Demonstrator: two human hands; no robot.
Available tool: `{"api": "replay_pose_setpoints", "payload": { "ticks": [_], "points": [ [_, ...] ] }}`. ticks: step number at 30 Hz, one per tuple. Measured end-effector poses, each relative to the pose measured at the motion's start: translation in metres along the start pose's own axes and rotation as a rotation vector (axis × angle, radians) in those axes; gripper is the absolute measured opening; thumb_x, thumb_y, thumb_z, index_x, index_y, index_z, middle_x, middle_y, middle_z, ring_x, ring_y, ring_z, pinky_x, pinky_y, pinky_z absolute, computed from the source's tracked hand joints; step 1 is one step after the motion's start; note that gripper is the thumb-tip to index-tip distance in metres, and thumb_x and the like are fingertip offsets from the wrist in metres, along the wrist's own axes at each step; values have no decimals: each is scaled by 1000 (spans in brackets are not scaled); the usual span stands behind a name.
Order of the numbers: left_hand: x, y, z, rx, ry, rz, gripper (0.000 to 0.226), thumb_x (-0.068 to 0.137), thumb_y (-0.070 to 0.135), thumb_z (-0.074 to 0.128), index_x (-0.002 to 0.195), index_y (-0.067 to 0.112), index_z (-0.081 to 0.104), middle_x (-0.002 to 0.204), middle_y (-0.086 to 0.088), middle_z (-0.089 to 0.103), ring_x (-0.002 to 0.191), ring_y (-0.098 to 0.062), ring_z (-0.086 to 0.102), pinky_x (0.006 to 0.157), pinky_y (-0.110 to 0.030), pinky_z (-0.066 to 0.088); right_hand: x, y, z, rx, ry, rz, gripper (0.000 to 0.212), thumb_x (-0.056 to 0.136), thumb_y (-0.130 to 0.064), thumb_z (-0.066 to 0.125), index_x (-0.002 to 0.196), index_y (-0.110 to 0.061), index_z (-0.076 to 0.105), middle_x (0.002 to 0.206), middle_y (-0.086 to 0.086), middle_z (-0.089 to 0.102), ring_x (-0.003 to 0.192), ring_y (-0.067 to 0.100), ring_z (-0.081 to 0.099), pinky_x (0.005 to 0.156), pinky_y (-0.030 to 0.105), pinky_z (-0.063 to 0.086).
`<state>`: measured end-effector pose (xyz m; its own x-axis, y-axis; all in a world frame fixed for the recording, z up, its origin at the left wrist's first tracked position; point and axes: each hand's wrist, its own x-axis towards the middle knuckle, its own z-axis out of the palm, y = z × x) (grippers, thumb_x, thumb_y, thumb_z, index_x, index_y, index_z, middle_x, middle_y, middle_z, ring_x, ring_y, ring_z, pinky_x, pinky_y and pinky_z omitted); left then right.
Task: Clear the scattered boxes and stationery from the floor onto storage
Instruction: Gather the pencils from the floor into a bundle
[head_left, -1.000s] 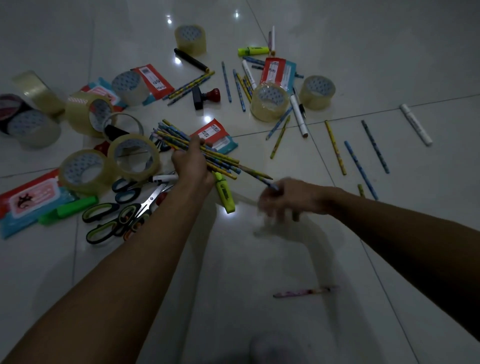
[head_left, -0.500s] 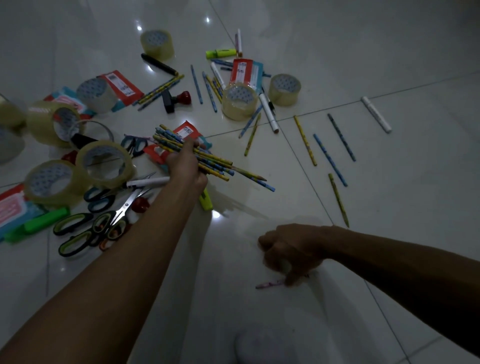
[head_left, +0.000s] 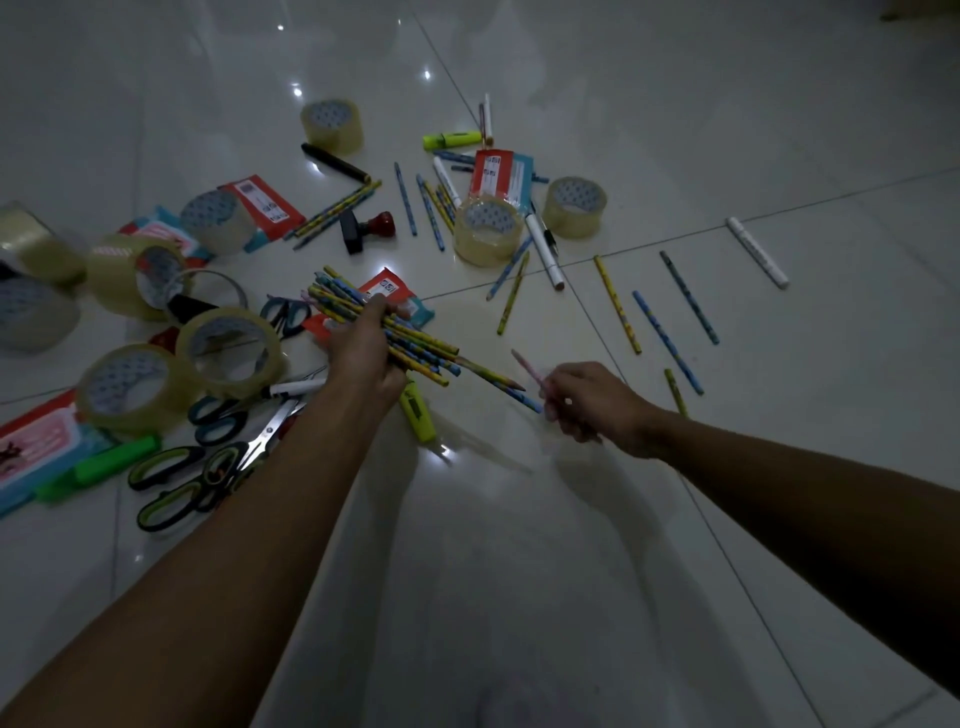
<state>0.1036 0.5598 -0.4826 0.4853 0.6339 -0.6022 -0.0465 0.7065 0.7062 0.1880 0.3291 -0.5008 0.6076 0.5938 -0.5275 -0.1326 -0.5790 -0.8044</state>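
Gathering pencils: left hand grips the pencil bundle; right hand pinches a pink pencil just beside it; next, slide it into the bundle.

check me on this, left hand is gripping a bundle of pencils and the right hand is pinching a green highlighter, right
Not quite. The head view shows the right hand pinching a single pink pencil, not a green highlighter; the green highlighter lies on the floor at the far left, beside the scissors. The rest stands: the left hand is gripping a bundle of pencils.
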Motion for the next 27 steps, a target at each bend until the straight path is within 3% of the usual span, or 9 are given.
{"api": "replay_pose_setpoints", "payload": {
  "ticks": [2, 5, 7, 9, 12, 17, 19, 24, 27],
  "points": [
    [1, 2, 1, -29, 29, 47, 12, 98, 10, 61, 105, 6, 51, 78, -7, 60, 66, -17, 63, 67, -33, 59, 4, -8, 12, 304, 7, 71, 28, 103, -24, 39, 91, -7, 58, 76, 12, 55, 49, 14, 38, 46, 26, 26],
    [0, 3, 5, -49, 79, 137, 11, 98, 14, 62, 104, 7, 55, 98, -12, 65, 86, -23, 69, 86, -43, 60, 6, -19, 39, 679, -88, 202, 50, 105, -49, 32, 108, -7, 59, 72, 5, 53, 53, 12, 32, 44, 23, 21],
    [-4, 2, 9, -36, 90, 185, 10, 99, 16, 62, 100, 8, 55, 97, -12, 65, 82, -20, 69, 84, -42, 61, 8, -25, 52, 817, -95, 215, 56, 105, -54, 30, 112, -6, 59, 72, 5, 53, 52, 12, 32, 43, 21, 21],
    [-12, 2, 12, -45, 71, 214, 13, 100, 20, 61, 93, 10, 56, 82, -6, 66, 69, -16, 67, 73, -36, 60, 13, -30, 58, 904, -55, 215, 54, 104, -54, 31, 114, -7, 55, 70, 6, 53, 50, 13, 31, 43, 20, 20],
    [-20, 1, 13, -68, 10, 249, 27, 102, 29, 57, 82, 10, 56, 60, -1, 65, 56, -15, 65, 62, -34, 60, 20, -41, 61, 952, -11, 224, 44, 104, -53, 34, 110, -12, 49, 68, 6, 52, 47, 12, 27, 44, 20, 18],
    [-20, -4, 9, 33, 68, 361, 19, 97, 25, 65, 86, 11, 59, 61, 7, 69, 59, -8, 69, 61, -27, 56, 28, -59, 82, 986, 33, 224, 42, 104, -52, 32, 107, -13, 47, 70, 6, 46, 47, 11, 26, 44, 18, 17],
    [-20, -6, 10, 34, 68, 376, 16, 95, 19, 69, 85, 12, 59, 62, 7, 69, 60, -9, 68, 65, -32, 58, 30, -66, 91, 954, 77, 226, 44, 104, -53, 31, 107, -14, 51, 80, 9, 51, 46, 12, 29, 47, 19, 17],
    [-23, -13, 12, 46, -60, 363, 11, 92, 14, 71, 91, 6, 63, 73, -5, 71, 74, -27, 70, 81, -49, 61, 33, -82, 97, 863, 169, 218, 47, 104, -53, 30, 93, -18, 60, 91, 11, 67, 56, 18, 47, 48, 23, 28],
    [-28, -14, 17, 27, -120, 324, 13, 93, 12, 70, 98, 3, 63, 75, -7, 70, 70, -23, 68, 77, -43, 61, 36, -86, 98, 772, 163, 207, 46, 104, -52, 31, 96, -19, 62, 86, 6, 65, 62, 17, 51, 52, 25, 31]
  ]
}}
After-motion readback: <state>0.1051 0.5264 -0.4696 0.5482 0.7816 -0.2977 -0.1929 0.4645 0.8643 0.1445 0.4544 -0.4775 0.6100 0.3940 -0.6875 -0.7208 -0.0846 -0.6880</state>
